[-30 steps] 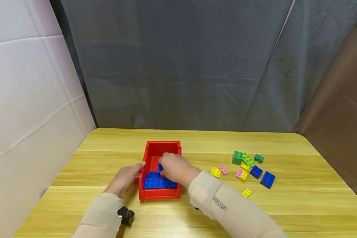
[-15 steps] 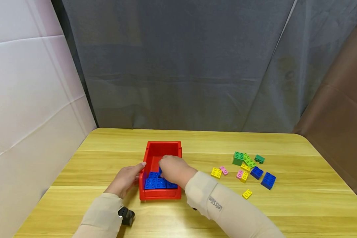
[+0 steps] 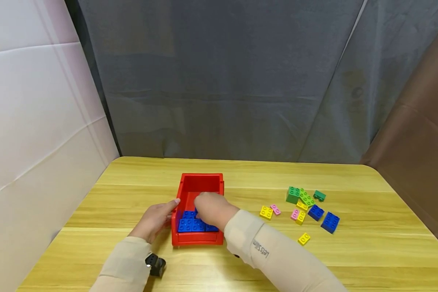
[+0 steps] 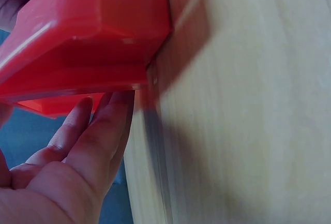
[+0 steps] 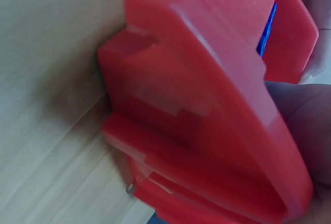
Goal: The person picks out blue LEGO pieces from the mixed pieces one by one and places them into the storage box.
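Note:
A red plastic bin (image 3: 197,239) sits on the table with several blue toy bricks (image 3: 191,225) packed side by side at its near end. My left hand (image 3: 154,219) holds the bin's left wall, thumb over the rim. In the left wrist view, the fingers (image 4: 95,144) reach up under the bin's projecting edge. My right hand (image 3: 213,209) reaches over the right wall into the bin, its curled fingers on a blue brick behind the front row. That brick is mostly hidden by the hand. From the right wrist, the bin's outer wall (image 5: 181,105) covers most of the fingers.
To the right of the bin lie loose bricks: a yellow one (image 3: 266,212), a pink one (image 3: 275,209), green ones (image 3: 293,194), a small dark green wheeled piece (image 3: 319,196) and blue ones (image 3: 330,222). A single yellow brick (image 3: 304,238) lies nearer the front.
My right hand has sunk slightly lower and nearer inside the bin, and the blue brick at its fingers has gone down with it. The left hand keeps its place on the bin wall.

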`<state>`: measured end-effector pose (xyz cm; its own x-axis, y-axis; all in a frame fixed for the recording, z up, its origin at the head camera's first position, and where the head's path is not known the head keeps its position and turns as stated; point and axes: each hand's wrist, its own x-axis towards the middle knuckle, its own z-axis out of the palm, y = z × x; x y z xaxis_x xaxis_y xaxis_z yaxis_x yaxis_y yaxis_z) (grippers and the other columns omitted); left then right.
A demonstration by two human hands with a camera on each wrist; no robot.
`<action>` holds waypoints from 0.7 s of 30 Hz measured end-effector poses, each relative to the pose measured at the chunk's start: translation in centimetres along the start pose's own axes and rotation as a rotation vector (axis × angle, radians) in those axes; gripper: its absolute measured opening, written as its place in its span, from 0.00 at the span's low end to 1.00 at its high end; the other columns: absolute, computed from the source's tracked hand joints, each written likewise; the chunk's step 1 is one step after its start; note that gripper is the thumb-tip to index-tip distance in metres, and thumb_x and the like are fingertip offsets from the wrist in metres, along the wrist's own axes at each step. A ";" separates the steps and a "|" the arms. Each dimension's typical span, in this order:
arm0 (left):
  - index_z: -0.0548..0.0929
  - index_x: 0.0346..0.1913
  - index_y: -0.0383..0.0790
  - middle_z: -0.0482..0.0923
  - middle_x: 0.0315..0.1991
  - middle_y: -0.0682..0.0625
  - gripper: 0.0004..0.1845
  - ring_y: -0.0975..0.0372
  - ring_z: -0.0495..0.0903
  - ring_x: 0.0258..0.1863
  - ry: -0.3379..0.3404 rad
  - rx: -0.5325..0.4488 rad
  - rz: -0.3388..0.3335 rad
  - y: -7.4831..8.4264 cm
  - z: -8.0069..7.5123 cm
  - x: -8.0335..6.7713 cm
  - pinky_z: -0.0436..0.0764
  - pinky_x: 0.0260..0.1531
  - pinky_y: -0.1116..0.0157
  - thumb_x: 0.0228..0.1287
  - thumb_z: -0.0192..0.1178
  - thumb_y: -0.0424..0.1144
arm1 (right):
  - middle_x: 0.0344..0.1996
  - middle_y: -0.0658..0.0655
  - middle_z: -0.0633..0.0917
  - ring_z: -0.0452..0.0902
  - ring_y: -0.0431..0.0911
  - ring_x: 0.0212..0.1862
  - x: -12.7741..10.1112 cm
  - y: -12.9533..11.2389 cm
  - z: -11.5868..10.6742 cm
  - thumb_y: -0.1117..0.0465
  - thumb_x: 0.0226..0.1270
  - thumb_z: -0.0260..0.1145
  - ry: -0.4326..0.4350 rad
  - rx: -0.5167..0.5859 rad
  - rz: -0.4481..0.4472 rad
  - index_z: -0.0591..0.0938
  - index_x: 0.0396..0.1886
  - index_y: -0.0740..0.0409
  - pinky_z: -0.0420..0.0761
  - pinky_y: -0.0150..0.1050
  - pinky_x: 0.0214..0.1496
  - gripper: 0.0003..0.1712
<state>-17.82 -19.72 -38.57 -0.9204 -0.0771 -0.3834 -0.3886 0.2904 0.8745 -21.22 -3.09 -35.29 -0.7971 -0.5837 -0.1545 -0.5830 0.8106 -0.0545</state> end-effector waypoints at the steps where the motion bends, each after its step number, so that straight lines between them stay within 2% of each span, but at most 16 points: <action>1: 0.66 0.65 0.24 0.64 0.65 0.30 0.39 0.39 0.64 0.64 -0.001 -0.001 -0.001 0.0 0.0 0.0 0.63 0.66 0.45 0.70 0.49 0.59 | 0.35 0.50 0.84 0.78 0.41 0.36 0.0 0.0 0.0 0.53 0.64 0.68 0.000 -0.003 -0.003 0.85 0.42 0.53 0.82 0.33 0.48 0.11; 13: 0.67 0.64 0.23 0.66 0.63 0.30 0.39 0.40 0.66 0.62 0.004 -0.011 0.005 0.0 0.1 -0.2 0.65 0.65 0.46 0.70 0.50 0.58 | 0.34 0.50 0.84 0.77 0.41 0.35 0.2 0.0 0.0 0.53 0.64 0.67 -0.036 0.066 -0.016 0.84 0.40 0.53 0.81 0.32 0.47 0.10; 21: 0.67 0.63 0.22 0.67 0.62 0.30 0.39 0.40 0.68 0.61 0.011 -0.021 0.010 -0.1 0.1 -0.2 0.66 0.65 0.46 0.70 0.50 0.57 | 0.30 0.49 0.82 0.74 0.40 0.31 0.2 -0.1 0.0 0.53 0.65 0.66 -0.039 0.112 -0.024 0.84 0.38 0.53 0.79 0.30 0.43 0.09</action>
<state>-17.60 -19.63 -38.60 -0.9245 -0.0847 -0.3716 -0.3802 0.2715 0.8842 -21.36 -3.30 -35.35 -0.7749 -0.6029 -0.1901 -0.5792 0.7976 -0.1685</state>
